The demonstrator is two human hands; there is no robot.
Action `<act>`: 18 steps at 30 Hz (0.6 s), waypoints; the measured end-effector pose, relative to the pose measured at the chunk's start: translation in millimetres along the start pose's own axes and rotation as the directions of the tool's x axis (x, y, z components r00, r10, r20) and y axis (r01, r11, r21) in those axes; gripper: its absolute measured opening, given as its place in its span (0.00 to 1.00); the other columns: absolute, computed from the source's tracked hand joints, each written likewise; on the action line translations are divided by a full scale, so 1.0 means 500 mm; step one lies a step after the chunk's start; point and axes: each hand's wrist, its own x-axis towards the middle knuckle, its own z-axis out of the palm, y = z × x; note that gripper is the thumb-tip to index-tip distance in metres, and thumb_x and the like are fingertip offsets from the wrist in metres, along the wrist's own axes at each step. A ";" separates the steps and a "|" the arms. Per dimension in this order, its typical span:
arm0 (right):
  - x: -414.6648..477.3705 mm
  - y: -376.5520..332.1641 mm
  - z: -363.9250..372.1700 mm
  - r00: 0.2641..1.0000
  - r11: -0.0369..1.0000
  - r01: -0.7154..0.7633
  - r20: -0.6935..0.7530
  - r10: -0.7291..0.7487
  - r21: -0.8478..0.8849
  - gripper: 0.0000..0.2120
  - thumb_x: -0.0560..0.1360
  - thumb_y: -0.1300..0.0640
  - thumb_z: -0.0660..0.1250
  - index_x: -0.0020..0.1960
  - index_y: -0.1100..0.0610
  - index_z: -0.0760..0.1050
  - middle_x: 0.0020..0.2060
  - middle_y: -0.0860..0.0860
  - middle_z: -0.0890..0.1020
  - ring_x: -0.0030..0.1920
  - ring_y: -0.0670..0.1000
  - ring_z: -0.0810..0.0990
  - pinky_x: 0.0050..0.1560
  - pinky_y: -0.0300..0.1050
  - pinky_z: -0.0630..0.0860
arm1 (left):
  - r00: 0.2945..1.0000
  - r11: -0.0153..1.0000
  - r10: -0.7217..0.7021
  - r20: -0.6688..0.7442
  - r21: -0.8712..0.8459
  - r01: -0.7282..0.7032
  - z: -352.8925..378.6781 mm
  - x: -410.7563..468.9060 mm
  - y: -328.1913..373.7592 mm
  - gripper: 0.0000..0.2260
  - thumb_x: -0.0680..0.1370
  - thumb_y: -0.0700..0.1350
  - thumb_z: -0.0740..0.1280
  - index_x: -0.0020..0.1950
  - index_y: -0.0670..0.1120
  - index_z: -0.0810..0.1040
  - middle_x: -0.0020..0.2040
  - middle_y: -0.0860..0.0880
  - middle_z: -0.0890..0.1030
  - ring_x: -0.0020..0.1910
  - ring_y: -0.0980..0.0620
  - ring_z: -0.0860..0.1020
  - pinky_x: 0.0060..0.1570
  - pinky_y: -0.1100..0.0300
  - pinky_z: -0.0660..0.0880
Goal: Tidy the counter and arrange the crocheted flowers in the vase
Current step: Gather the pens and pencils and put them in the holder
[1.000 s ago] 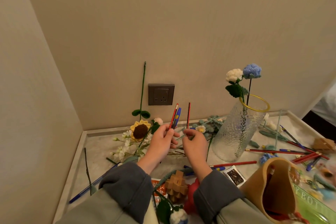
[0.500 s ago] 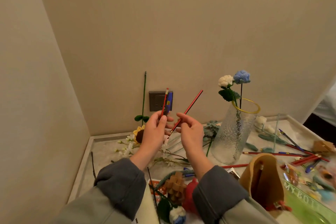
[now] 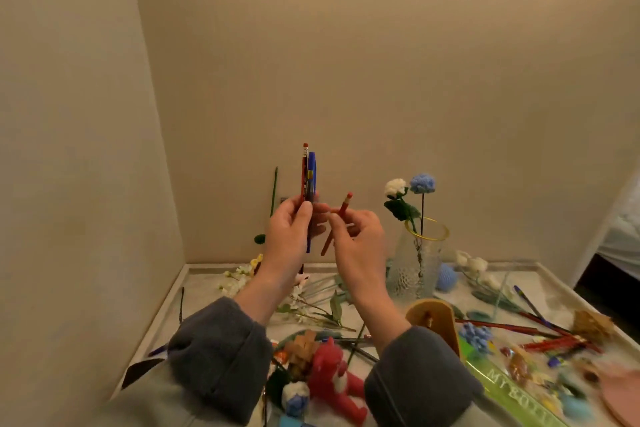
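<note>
Head view: both hands are raised over the worktop point(image 3: 194, 288), pale marbled stone w/ a raised lip, set in a corner of plain beige walls.

The left hand point(image 3: 287, 239) is at frame centre. Its fingers point(image 3: 304, 217) are curled round two items held upright, side by side: a thin red pencil point(image 3: 304, 170) w/ metal ferrule & red eraser on top, and a fatter blue pen point(image 3: 311, 173) in glossy plastic.

The right hand point(image 3: 362, 250) is just at the left's 3 o'clock. Its thumb & forefinger pinch a second red pencil point(image 3: 341, 222), which leans toward 1 o'clock. Can't tell if the two hands touch.

The vase point(image 3: 415, 267) stands upright on the worktop at 3 o'clock of the right hand. It's clear glass w/ a dimpled surface, narrow neck & yellow rim. It holds two stems:
- white crocheted flower point(image 3: 394, 187): round nubbly yarn head w/ dark green leaves
- blue crocheted flower point(image 3: 422, 183): similar head on a thin dark wire stem

Other items on the worktop:
- blue yarn ball point(image 3: 446, 277), just beside the vase at its 3 o'clock
- white blossom sprays point(image 3: 239, 282), lying flat at the vase's 9 o'clock, partly behind the left wrist
- loose pencils point(image 3: 502, 325), slim & red, scattered at approx 4 o'clock of the vase
- tan pouch point(image 3: 438, 322), stiff & rounded, near the vase at 6 o'clock
- red plush bear point(image 3: 334, 378), fuzzy, lying between the two grey sleeves at frame 6 o'clock
- wooden block puzzle point(image 3: 303, 347), touching the bear at its 10 o'clock

A long green stem point(image 3: 274, 191) leans on the back wall at 11 o'clock of the left hand.
</note>
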 end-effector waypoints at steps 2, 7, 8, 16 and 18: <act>-0.001 -0.031 -0.036 0.999 0.999 0.037 -0.009 -0.037 0.026 0.05 0.79 0.54 0.65 0.48 0.44 0.76 0.45 0.44 0.77 0.46 0.43 0.78 0.48 0.42 0.79 | 1.000 1.000 0.007 -0.006 0.001 -0.007 0.032 -0.024 0.009 0.10 0.82 0.44 0.59 0.58 0.48 0.78 0.52 0.46 0.83 0.53 0.50 0.81 0.54 0.55 0.79; -0.006 -0.064 -0.188 0.992 0.990 0.127 0.019 -0.127 -0.053 0.04 0.79 0.53 0.64 0.51 0.47 0.78 0.43 0.46 0.80 0.43 0.44 0.79 0.47 0.50 0.80 | 0.999 0.999 0.048 0.005 -0.022 -0.048 0.142 -0.101 0.027 0.09 0.81 0.44 0.61 0.56 0.52 0.80 0.45 0.49 0.80 0.47 0.54 0.79 0.50 0.60 0.79; -0.007 -0.064 -0.207 0.991 0.989 0.135 0.023 -0.134 -0.060 0.05 0.79 0.54 0.65 0.52 0.48 0.79 0.42 0.47 0.81 0.43 0.45 0.80 0.46 0.50 0.79 | 0.999 0.998 0.043 0.013 -0.038 -0.042 0.154 -0.111 0.026 0.09 0.81 0.44 0.62 0.56 0.52 0.80 0.44 0.49 0.79 0.45 0.55 0.79 0.50 0.61 0.79; -0.067 -0.009 -0.338 0.988 0.982 0.132 0.103 -0.118 -0.139 0.03 0.78 0.50 0.66 0.48 0.42 0.77 0.40 0.44 0.81 0.41 0.42 0.79 0.43 0.46 0.79 | 1.000 0.999 -0.023 0.008 0.044 0.022 0.262 -0.229 -0.045 0.10 0.80 0.49 0.63 0.59 0.56 0.78 0.49 0.54 0.84 0.50 0.56 0.82 0.49 0.57 0.79; -0.083 0.019 -0.347 0.987 0.977 0.110 0.137 -0.086 -0.181 0.05 0.78 0.50 0.66 0.52 0.44 0.79 0.43 0.43 0.82 0.44 0.41 0.79 0.46 0.43 0.78 | 0.999 0.993 -0.043 -0.017 0.112 0.044 0.271 -0.250 -0.071 0.09 0.80 0.50 0.62 0.58 0.56 0.78 0.50 0.55 0.84 0.51 0.57 0.82 0.52 0.56 0.79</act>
